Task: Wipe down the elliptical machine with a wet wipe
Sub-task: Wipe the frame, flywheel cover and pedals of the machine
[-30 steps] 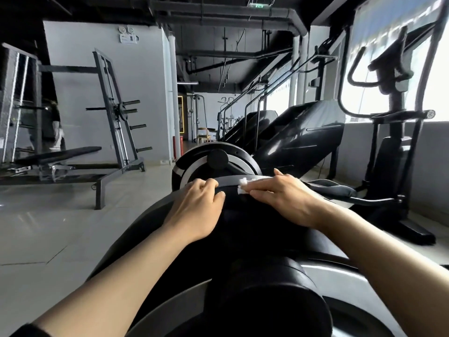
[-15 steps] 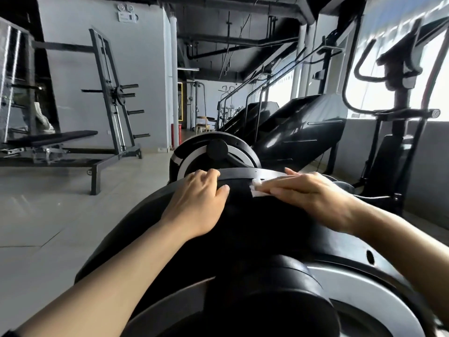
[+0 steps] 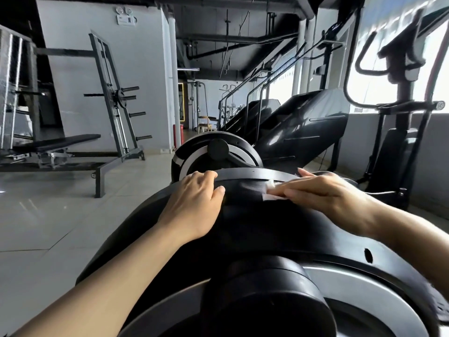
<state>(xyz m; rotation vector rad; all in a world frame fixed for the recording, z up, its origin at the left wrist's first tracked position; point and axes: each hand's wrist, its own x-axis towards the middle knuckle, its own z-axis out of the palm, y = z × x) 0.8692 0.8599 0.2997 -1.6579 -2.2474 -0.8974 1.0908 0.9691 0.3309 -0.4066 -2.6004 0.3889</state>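
Pressing the wet wipe (image 3: 273, 193) flat under the right hand (image 3: 323, 193) with straight fingers, curling the left hand (image 3: 194, 203) over the elliptical machine (image 3: 255, 227) housing's far edge.

The scene is seen from one head-worn, wide-angle view, aimed forward and slightly down over the elliptical machine (image 3: 255, 229); its black housing is seen very close, the gym floor (image 3: 48, 215) farther off.
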